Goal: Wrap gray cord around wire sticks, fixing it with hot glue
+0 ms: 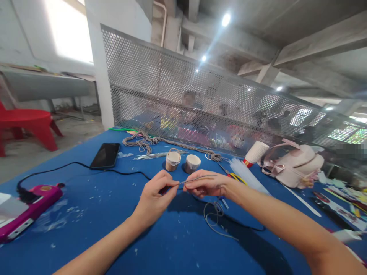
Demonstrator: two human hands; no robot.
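Both hands meet near the middle of the view over the blue table. My left hand (156, 194) pinches one end of a thin grey cord (200, 177) between thumb and fingertips. The cord runs across to my right hand (205, 184), whose thumb and fingers are closed on it, and its far part lies over the back of that hand. A loose grey cord (213, 221) curls on the table below my right hand. Just beyond the hands stand two small cups with pale tops, one with a looped handle (172, 159) and one without (192, 163).
A black phone (105, 155), a purple power strip (31, 210) and a black cable lie left. Grey cord bundles (140, 142) and thin wires (151, 156) lie behind the cups. Rightward are paper cups (256, 153), yellow-handled pliers (237, 178) and a pink bag (295, 164). A perforated screen (172, 91) stands behind.
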